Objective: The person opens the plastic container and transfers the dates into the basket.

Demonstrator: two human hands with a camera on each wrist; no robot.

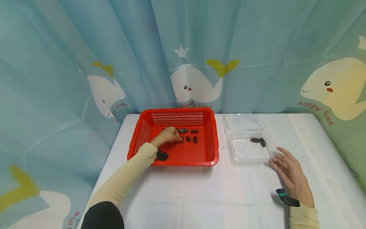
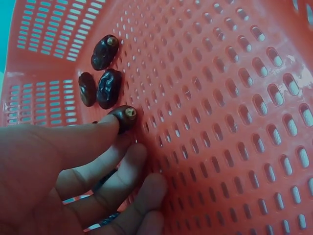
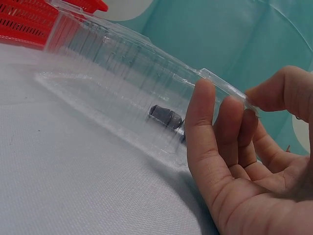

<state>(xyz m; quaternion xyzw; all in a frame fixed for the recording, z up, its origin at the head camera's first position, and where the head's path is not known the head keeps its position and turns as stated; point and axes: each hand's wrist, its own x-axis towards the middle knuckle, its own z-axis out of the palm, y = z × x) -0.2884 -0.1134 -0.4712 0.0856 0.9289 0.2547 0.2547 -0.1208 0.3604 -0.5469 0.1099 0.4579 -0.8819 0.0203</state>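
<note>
My left hand [image 1: 168, 136] reaches into the red basket [image 1: 215, 140] and pinches a dark brown date [image 2: 129, 115] between thumb and finger, low over the slotted floor. The date's pale stem end shows past the thumb. Close beyond the fingertips lie more dates [image 2: 109, 88], several in all. At the front right corner of the clear plastic box [image 1: 248, 159], my right hand [image 1: 291, 173] has its fingers loosely bent and spread. Its fingertips are right at the rim in the right wrist view. Two dates [image 1: 258, 141] lie inside the box, partly behind the fingers in the right wrist view.
The box's clear lid [image 1: 243, 122] is folded back behind it. Basket and box stand side by side on a white-covered table [image 1: 206, 197]. A blue-green curtain [image 1: 251, 38] with whale prints hangs along the table's back and sides.
</note>
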